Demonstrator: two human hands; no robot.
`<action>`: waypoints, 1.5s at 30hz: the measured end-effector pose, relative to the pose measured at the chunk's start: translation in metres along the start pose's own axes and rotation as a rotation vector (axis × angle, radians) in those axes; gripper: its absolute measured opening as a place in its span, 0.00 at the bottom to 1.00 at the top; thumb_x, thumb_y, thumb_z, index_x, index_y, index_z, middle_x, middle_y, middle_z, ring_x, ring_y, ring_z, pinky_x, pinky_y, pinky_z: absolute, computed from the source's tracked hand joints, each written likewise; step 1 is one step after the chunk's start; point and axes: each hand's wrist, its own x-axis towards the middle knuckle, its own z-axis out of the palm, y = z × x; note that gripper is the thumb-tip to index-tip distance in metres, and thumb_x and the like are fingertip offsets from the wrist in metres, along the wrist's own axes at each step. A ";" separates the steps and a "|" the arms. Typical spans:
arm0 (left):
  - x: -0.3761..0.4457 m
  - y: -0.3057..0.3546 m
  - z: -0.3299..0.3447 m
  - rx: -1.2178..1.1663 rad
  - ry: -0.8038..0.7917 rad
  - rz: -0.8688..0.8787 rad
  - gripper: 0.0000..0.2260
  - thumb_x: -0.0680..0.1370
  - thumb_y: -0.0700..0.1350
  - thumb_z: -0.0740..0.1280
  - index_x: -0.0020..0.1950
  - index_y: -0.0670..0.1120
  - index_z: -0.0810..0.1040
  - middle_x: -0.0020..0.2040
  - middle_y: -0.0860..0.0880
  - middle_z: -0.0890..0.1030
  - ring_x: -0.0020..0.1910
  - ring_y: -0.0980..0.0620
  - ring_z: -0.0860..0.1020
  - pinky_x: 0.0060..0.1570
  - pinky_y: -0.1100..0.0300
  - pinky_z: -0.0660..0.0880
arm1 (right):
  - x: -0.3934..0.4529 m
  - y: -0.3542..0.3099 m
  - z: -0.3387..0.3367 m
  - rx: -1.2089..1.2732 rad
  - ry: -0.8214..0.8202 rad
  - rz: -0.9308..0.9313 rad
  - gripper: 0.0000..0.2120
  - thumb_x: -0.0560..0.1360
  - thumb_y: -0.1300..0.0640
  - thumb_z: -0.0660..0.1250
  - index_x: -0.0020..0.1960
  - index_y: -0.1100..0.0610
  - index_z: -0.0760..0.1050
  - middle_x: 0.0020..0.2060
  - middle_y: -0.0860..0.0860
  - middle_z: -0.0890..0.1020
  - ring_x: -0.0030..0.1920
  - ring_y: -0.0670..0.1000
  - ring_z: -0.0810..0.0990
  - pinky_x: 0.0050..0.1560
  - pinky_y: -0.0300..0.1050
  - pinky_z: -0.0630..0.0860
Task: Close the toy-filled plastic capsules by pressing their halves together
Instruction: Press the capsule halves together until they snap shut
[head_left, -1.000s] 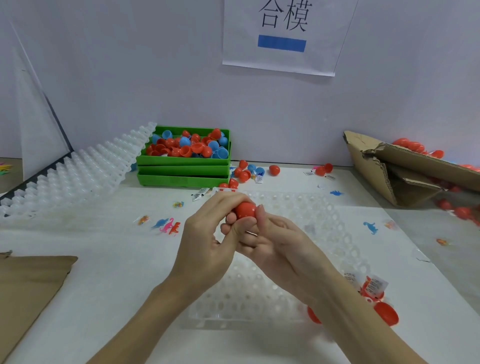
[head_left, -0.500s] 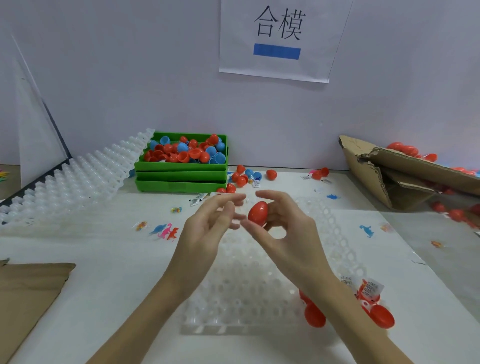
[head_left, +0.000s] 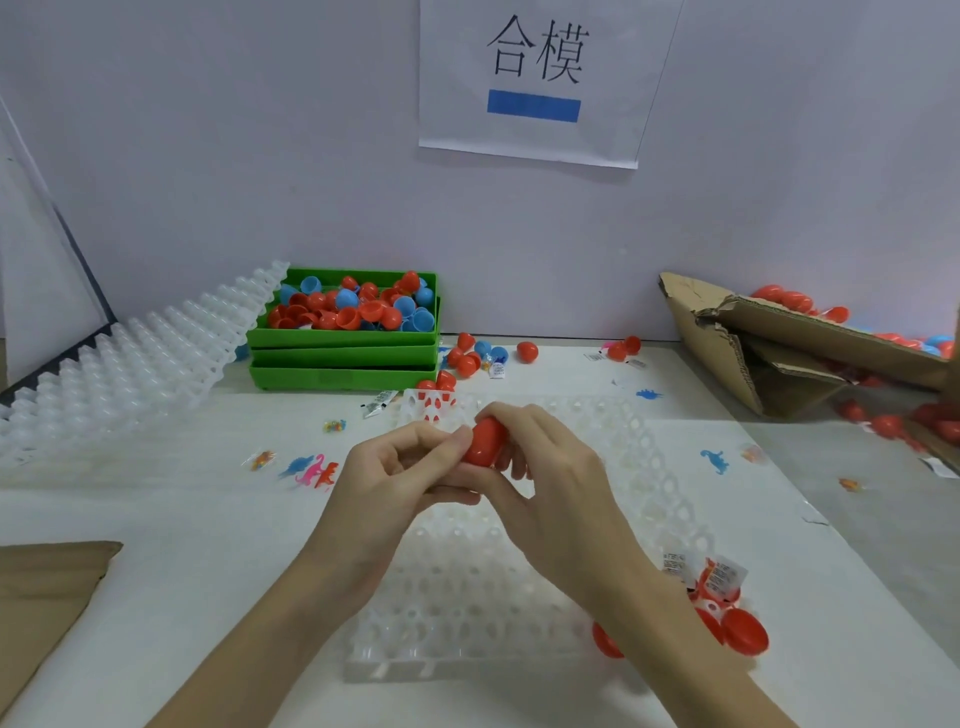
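A red egg-shaped capsule is held above the clear plastic cell tray in the middle of the table. My right hand wraps its fingers and thumb round the capsule's right side. My left hand pinches the capsule's left end with curled fingers. The capsule's halves look joined; its seam is hidden by my fingers. Open red capsule halves with small toy packets lie at the tray's near right corner.
Stacked green bins of red and blue capsule halves stand at the back. A second white cell tray leans at the left. A torn cardboard box with red capsules sits at the right. Small toy dinosaurs and loose capsules are scattered about.
Half a second ago my left hand was off the capsule with fingers spread. It has come back and grips the capsule's left end, and both hands have moved slightly lower.
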 end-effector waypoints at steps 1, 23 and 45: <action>0.001 -0.001 -0.001 0.019 0.011 -0.002 0.17 0.74 0.55 0.73 0.49 0.42 0.87 0.48 0.39 0.87 0.47 0.43 0.86 0.50 0.57 0.83 | 0.000 0.001 0.000 -0.007 -0.036 0.005 0.14 0.80 0.54 0.73 0.62 0.58 0.77 0.44 0.45 0.75 0.41 0.45 0.70 0.45 0.34 0.72; 0.004 0.008 -0.010 0.026 0.221 0.003 0.18 0.76 0.58 0.66 0.37 0.46 0.85 0.36 0.40 0.84 0.32 0.46 0.82 0.34 0.57 0.78 | 0.065 0.096 -0.083 0.495 -0.154 0.658 0.13 0.81 0.53 0.70 0.61 0.59 0.83 0.49 0.52 0.88 0.47 0.49 0.85 0.49 0.41 0.79; 0.007 -0.002 -0.015 0.123 0.223 -0.026 0.21 0.85 0.52 0.64 0.37 0.45 0.85 0.36 0.39 0.84 0.33 0.46 0.82 0.32 0.61 0.79 | -0.002 0.073 -0.087 -0.024 -0.941 0.343 0.06 0.75 0.44 0.75 0.51 0.41 0.86 0.44 0.35 0.85 0.48 0.38 0.83 0.51 0.37 0.83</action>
